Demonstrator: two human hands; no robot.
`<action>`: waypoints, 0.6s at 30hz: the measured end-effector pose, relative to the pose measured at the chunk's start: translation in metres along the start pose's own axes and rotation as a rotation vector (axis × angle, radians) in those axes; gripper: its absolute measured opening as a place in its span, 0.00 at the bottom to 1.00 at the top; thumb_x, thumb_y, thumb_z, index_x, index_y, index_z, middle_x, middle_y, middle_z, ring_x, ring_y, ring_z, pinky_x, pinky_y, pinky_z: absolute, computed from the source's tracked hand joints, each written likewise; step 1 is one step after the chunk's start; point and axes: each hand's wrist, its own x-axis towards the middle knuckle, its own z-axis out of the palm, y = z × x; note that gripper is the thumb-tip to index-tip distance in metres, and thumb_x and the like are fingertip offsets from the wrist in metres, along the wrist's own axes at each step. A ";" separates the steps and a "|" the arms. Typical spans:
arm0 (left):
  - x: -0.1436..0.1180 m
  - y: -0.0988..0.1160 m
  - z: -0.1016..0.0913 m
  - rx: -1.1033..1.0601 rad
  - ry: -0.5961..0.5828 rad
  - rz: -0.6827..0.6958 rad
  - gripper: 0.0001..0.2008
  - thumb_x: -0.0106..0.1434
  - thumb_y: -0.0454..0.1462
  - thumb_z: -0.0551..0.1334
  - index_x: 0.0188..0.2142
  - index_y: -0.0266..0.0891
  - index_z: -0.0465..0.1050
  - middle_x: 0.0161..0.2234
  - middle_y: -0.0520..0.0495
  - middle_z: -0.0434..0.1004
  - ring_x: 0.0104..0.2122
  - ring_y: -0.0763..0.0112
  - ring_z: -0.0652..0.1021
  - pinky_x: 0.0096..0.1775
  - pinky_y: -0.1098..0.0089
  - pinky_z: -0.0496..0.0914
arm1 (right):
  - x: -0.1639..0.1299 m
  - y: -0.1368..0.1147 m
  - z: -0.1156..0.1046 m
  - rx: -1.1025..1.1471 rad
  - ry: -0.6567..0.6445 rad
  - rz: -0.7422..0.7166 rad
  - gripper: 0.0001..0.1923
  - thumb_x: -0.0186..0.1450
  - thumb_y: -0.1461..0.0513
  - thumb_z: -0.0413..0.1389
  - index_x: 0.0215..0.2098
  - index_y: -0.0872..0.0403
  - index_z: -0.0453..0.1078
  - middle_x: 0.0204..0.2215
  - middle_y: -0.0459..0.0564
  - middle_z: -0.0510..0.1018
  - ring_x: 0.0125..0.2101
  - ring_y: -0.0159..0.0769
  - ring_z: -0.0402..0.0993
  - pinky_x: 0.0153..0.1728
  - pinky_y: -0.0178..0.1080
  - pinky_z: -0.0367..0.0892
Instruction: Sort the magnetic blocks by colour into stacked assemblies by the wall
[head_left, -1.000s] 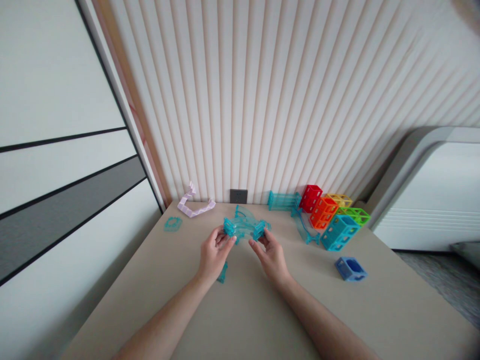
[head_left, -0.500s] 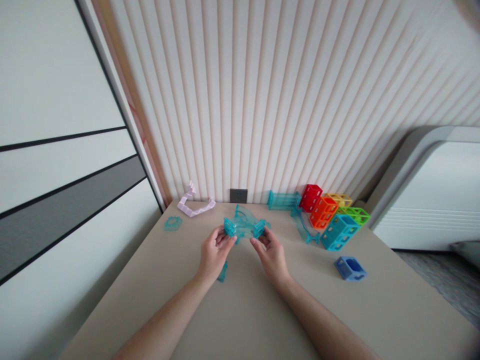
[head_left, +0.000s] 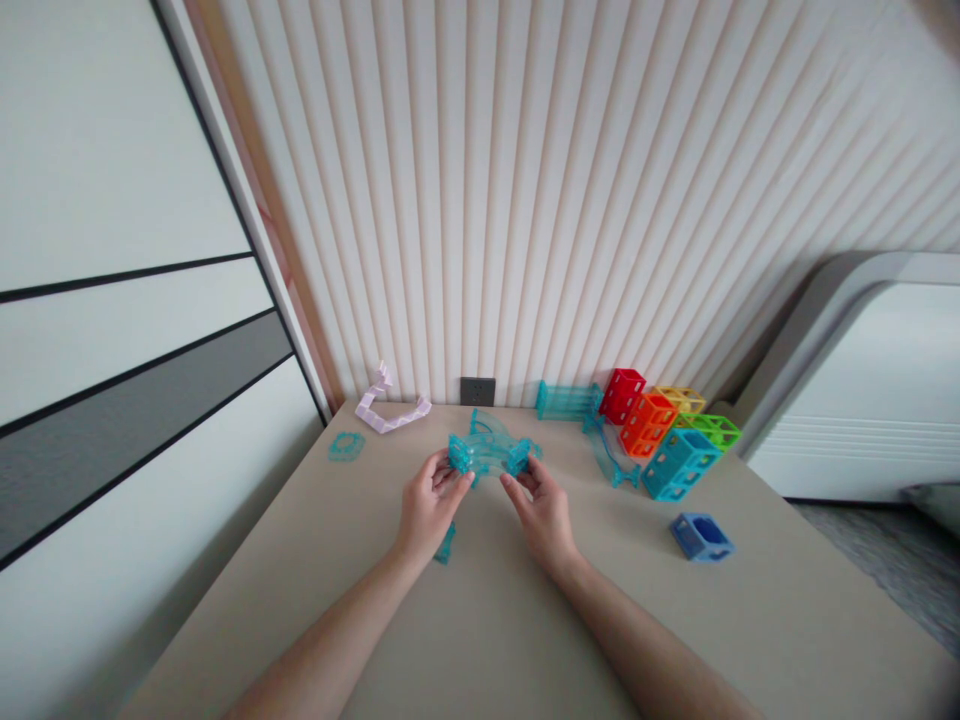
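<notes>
Far left on the table (head_left: 487, 640): teal ring (head_left: 346, 446), lilac zigzag track (head_left: 390, 408). Center: left hand (head_left: 429, 505) & right hand (head_left: 544, 510) each pinch an end of the teal curved track piece (head_left: 489, 452), held just above the tabletop. Right: stacked colored cubes (head_left: 667, 430), blue cube (head_left: 701, 536) nearer.

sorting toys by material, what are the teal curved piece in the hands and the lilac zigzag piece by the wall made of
Teal curved piece: looks like clear tinted hard plastic, glossy; the table shows through it. Lilac zigzag piece: probably plastic too, paler and more opaque; its finish is too small to tell.
</notes>
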 end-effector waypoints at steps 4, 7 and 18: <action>-0.001 0.005 0.000 0.030 -0.005 0.013 0.24 0.59 0.45 0.70 0.51 0.37 0.70 0.47 0.37 0.82 0.47 0.58 0.83 0.52 0.59 0.78 | 0.000 -0.003 0.000 -0.024 0.007 -0.010 0.27 0.62 0.45 0.63 0.48 0.56 0.73 0.41 0.59 0.85 0.42 0.52 0.84 0.43 0.48 0.78; -0.001 0.008 -0.001 0.064 0.000 0.024 0.26 0.60 0.45 0.69 0.54 0.37 0.68 0.49 0.36 0.81 0.48 0.58 0.83 0.51 0.59 0.78 | -0.001 -0.005 0.000 -0.032 0.010 -0.021 0.26 0.62 0.44 0.62 0.46 0.55 0.73 0.40 0.58 0.85 0.41 0.52 0.84 0.42 0.48 0.78; 0.001 0.010 -0.008 0.316 0.147 0.170 0.24 0.61 0.47 0.68 0.53 0.39 0.72 0.48 0.38 0.82 0.46 0.56 0.82 0.47 0.59 0.78 | -0.004 0.001 0.000 -0.109 -0.029 -0.007 0.28 0.62 0.45 0.63 0.50 0.56 0.74 0.43 0.60 0.85 0.44 0.53 0.82 0.46 0.50 0.77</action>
